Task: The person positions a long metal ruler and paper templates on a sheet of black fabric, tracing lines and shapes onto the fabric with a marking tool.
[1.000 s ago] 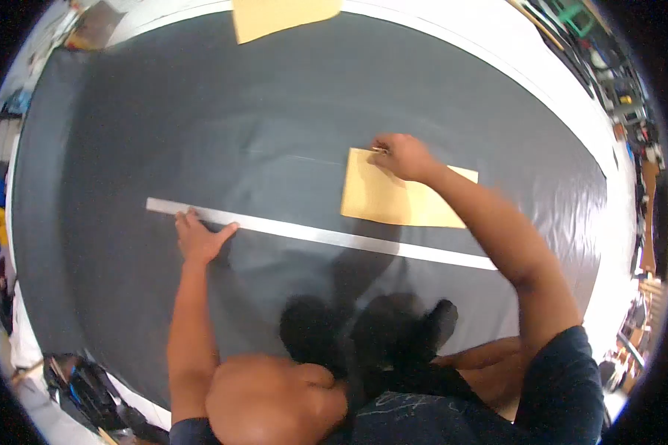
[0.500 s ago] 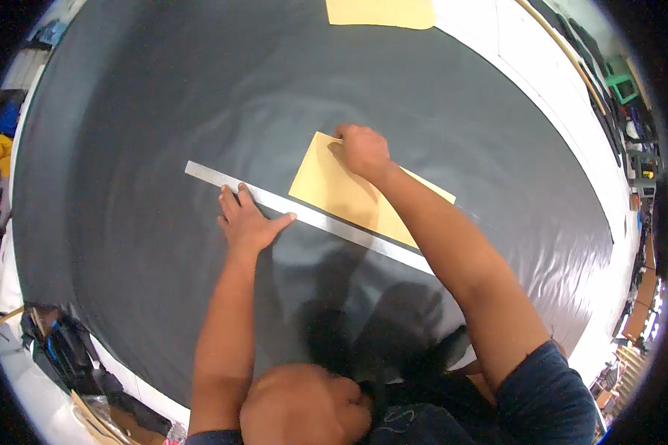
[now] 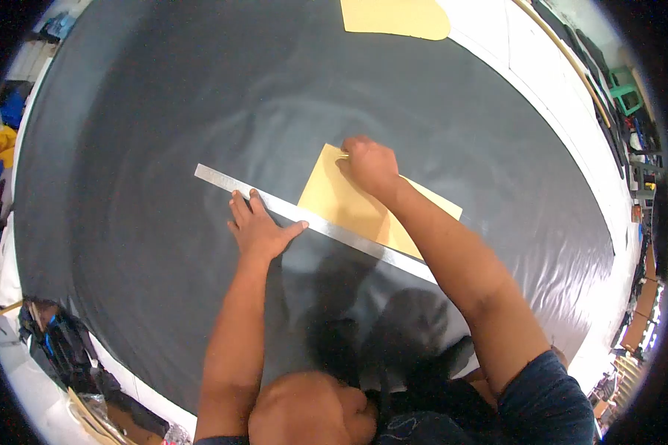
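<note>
A long metal ruler (image 3: 341, 235) lies slantwise on black sheet material (image 3: 156, 245). My left hand (image 3: 258, 228) rests on the ruler's left part with its fingers spread, the thumb at the lower edge. Just above the ruler is a yellow paper piece (image 3: 349, 196), whose lower edge meets or nearly meets it. Over the paper's upper left edge, my right hand (image 3: 371, 165) is closed in a pinch; a thin light-coloured thing shows at its fingertips, too small to name. The right forearm hides part of the paper and the ruler's right end.
Another yellow paper piece (image 3: 397, 18) lies at the top edge of the black material. A white table edge (image 3: 531, 85) curves along the right. Dark bags (image 3: 63, 348) are at the lower left, and a green stool (image 3: 626, 93) stands at the upper right.
The view has shifted and turned. The ruler's left part and the yellow paper are now closer together. My left hand stays spread on the ruler; my right hand stays closed near the paper's upper edge.
</note>
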The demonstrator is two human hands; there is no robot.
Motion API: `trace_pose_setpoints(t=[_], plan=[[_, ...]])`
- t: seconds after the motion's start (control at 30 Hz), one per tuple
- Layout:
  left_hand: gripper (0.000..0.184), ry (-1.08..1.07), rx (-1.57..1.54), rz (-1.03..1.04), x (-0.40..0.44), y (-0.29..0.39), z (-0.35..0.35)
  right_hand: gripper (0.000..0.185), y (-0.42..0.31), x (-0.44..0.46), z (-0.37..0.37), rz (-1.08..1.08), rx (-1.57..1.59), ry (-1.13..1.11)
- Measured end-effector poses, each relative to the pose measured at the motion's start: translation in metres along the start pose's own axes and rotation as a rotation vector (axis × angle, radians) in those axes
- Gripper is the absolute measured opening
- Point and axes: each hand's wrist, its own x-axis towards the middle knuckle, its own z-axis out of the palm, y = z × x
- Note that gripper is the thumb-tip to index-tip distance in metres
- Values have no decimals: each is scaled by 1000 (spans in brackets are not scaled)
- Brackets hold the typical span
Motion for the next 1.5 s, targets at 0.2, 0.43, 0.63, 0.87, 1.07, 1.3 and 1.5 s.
trace_pose_setpoints(t=[0.2,0.43,0.63,0.87,1.07,1.3,1.5], plan=[[131,6,7,9,1,0,2,27,6,2,8,-16,-12,-10],[133,36,-34,36,0,-6,9,30,3,2,3,36,2,-68],[134,39,-60,35,-2,-7,13,30,4,3,3,42,41,-76],[137,21,-82,37,1,-16,26,31,4,1,2,44,47,-82],[138,83,-114,76,3,-22,37,29,6,2,4,36,50,-64],[137,103,-116,91,3,-24,39,30,5,2,4,45,45,-58],[134,136,-143,97,1,-20,36,30,9,4,10,27,43,-52]])
